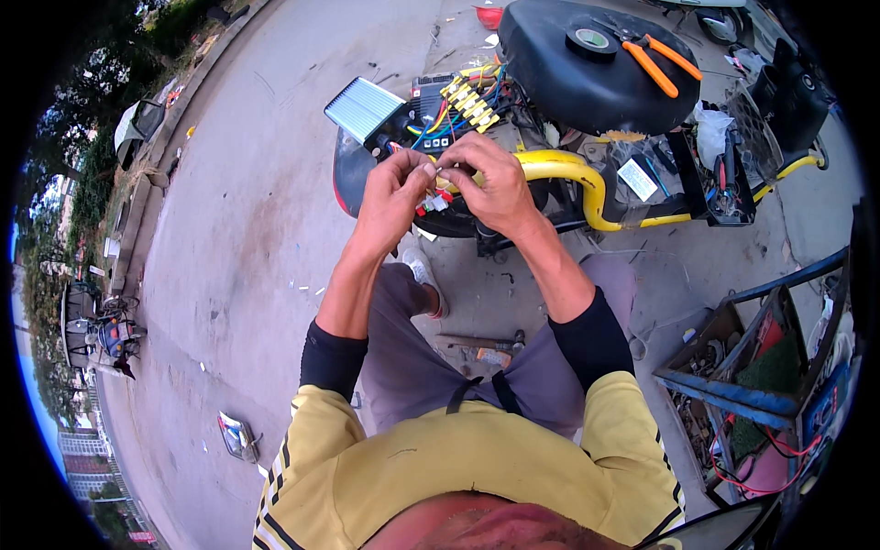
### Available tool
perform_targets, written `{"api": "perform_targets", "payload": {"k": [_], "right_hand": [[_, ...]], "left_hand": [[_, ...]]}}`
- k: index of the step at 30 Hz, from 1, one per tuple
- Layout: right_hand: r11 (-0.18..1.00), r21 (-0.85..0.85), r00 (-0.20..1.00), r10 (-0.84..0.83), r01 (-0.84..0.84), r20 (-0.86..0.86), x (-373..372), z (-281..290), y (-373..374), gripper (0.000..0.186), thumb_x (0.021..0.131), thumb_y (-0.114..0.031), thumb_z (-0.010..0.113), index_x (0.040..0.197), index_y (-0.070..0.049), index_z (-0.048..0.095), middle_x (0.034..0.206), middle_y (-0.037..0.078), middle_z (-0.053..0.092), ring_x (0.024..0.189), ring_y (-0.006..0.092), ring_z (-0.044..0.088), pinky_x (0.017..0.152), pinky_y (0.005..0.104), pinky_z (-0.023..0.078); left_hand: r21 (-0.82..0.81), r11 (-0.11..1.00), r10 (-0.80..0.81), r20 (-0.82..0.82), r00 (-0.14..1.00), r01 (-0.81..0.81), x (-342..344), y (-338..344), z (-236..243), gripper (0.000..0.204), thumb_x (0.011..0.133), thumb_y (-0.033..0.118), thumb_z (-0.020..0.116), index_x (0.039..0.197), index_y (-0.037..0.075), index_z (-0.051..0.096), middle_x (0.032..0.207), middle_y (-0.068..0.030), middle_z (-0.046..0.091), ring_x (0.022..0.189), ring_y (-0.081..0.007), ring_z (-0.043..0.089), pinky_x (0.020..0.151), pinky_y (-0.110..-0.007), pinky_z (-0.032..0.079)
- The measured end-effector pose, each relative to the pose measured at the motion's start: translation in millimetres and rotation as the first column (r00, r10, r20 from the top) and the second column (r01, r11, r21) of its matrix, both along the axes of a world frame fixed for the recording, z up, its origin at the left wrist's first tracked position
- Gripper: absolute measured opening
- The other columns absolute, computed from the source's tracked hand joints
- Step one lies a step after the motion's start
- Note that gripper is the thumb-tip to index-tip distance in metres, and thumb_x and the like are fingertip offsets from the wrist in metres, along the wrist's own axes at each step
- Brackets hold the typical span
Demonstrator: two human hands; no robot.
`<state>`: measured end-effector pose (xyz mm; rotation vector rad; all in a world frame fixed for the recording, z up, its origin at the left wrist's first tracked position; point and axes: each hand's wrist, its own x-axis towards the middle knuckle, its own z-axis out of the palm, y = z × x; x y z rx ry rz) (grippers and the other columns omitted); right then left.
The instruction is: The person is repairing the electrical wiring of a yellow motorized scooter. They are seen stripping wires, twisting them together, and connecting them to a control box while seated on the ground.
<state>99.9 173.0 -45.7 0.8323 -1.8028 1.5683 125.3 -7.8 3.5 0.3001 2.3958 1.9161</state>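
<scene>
My left hand (394, 190) and my right hand (496, 186) meet fingertip to fingertip over the yellow-framed scooter (587, 179). Both are closed in a pinch on thin wire, its ends mostly hidden by the fingers. Just below the fingertips hang small red, green and white plug connectors (434, 203). Beyond my left hand lies a finned silver controller box (366, 108). Coloured wires (443, 124) run from a black unit near my fingers, beside a yellow terminal strip (470, 103).
Orange-handled pliers (653, 69) and a roll of black tape (591, 42) rest on the black seat (550, 82). A hammer (486, 343) lies on the ground between my legs. At right stands a blue metal tool rack (733, 394); a small open case (237, 436) sits at lower left.
</scene>
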Motion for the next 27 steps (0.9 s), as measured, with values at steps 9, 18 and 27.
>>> {"api": "perform_targets", "payload": {"k": [9, 18, 27], "right_hand": [[0.997, 0.069, 0.999, -0.013, 0.016, -0.038, 2.7, 5.3, 2.6, 0.014, 0.087, 0.002, 0.072, 0.100, 0.000, 0.069, 0.093, 0.013, 0.066, 0.085, 0.0330, 0.068, 0.075, 0.0411, 0.055], [0.994, 0.108, 0.999, -0.035, 0.034, 0.008, 2.5, 6.7, 6.6, 0.011, 0.089, 0.001, 0.073, 0.100, 0.002, 0.070, 0.094, 0.014, 0.068, 0.085, 0.0302, 0.069, 0.075, 0.0382, 0.055], [1.000, 0.005, 0.998, -0.020, 0.020, 0.052, 0.2, 3.6, 4.7, 0.009, 0.090, -0.002, 0.073, 0.098, 0.002, 0.070, 0.090, 0.014, 0.067, 0.081, 0.0309, 0.068, 0.072, 0.0398, 0.054]], "left_hand": [[-0.043, 0.999, 0.003, 0.009, 1.000, -0.002, -3.8, -2.0, 0.4, 0.018, 0.105, 0.021, 0.062, 0.104, 0.003, 0.066, 0.080, 0.0063, 0.051, 0.066, -0.0032, 0.039, 0.058, -0.023, 0.029], [-0.022, 0.993, 0.107, -0.146, 0.983, -0.112, -1.3, 6.9, -2.5, 0.009, 0.101, 0.009, 0.068, 0.104, 0.001, 0.067, 0.084, 0.0013, 0.064, 0.069, -0.0055, 0.053, 0.061, -0.024, 0.041], [-0.350, 0.878, 0.015, -0.663, 0.748, -0.328, 13.8, 17.8, -4.2, 0.011, 0.097, 0.003, 0.071, 0.108, -0.001, 0.069, 0.085, -0.0080, 0.064, 0.065, -0.0143, 0.059, 0.062, -0.030, 0.048]]}}
